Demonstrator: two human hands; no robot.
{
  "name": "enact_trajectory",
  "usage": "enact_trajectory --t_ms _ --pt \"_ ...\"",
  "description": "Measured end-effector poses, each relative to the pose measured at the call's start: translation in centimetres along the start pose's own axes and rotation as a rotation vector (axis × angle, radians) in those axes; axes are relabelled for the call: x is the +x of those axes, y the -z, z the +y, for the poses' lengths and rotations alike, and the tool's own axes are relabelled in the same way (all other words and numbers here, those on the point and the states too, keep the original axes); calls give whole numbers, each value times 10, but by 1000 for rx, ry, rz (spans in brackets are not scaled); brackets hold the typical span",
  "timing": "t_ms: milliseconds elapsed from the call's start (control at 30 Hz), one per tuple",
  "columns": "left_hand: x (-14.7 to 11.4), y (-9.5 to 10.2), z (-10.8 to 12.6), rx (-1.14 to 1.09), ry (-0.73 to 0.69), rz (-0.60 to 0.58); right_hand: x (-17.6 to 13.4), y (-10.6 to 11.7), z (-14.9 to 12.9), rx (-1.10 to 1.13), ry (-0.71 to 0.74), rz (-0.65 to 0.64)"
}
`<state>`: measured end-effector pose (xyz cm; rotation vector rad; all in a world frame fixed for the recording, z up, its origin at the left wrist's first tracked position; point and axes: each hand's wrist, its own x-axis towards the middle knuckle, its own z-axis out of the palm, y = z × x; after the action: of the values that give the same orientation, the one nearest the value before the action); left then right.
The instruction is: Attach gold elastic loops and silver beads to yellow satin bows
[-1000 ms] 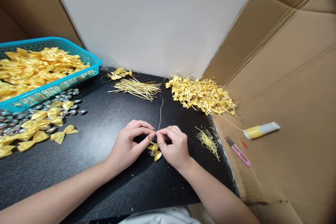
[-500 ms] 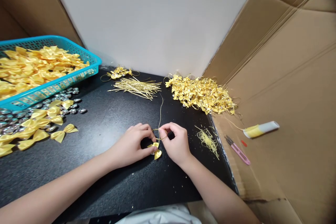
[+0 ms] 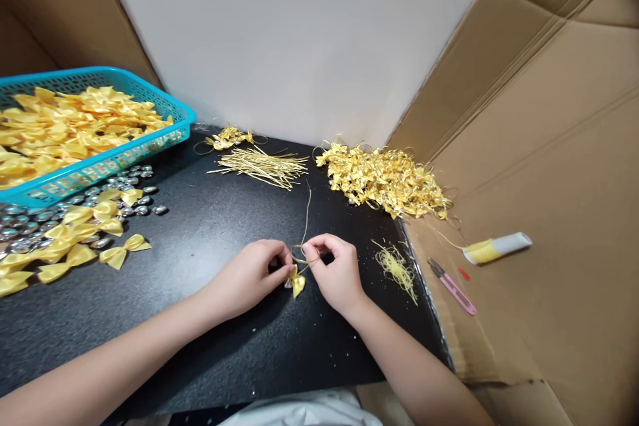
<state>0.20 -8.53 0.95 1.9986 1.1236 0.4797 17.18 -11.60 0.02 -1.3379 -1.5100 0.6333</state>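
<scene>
Between my hands, just above the black table, is a yellow ribbon bow [image 3: 298, 284] with a small silvery bead [image 3: 288, 283] beside it. My left hand [image 3: 264, 271] pinches at the top of the bow, its thumb and forefinger together. My right hand [image 3: 333, 269] is closed in a pinch on a gold cord [image 3: 307, 216]. The cord loops between the two hands, and its loose end runs away toward the back of the table. Exactly how the cord passes around the bow is hidden by the fingers.
A blue basket [image 3: 172, 136] of yellow bows stands at left, near silvery beads [image 3: 142, 210] and loose bows [image 3: 114, 257]. Behind lie cut gold cords [image 3: 259, 166] and a heap of corded bows [image 3: 384, 180]. Thread scraps [image 3: 396, 269], pink snips [image 3: 453, 287] and a thread spool [image 3: 496, 247] are at right.
My left hand's thumb has drawn back and up toward its forefinger, and the bow has tilted and shifted slightly left. My right hand stays nearly in place on the cord.
</scene>
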Motion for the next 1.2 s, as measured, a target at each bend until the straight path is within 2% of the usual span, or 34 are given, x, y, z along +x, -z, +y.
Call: enact_trajectory --t_ms 167,300,400,533,633,933,1200 --pt "3 -1 -4 -344 85 236 -3 0 -1 58 -96 -39" --pt "3 -6 -1 -569 124 342 -5 0 -2 -44 -46 21" --pt "2 -9 2 -670 170 333 -6 0 -3 -43 -46 34" --pt "2 -12 2 -792 236 291 -7 -1 -2 64 -124 -12" --pt "2 -12 2 -848 261 269 -8 -3 -2 129 -126 -25" --pt "4 -15 1 -858 244 235 -8 -3 -6 59 -4 28" --pt "4 -13 1 -812 223 237 -8 -5 -6 17 48 38"
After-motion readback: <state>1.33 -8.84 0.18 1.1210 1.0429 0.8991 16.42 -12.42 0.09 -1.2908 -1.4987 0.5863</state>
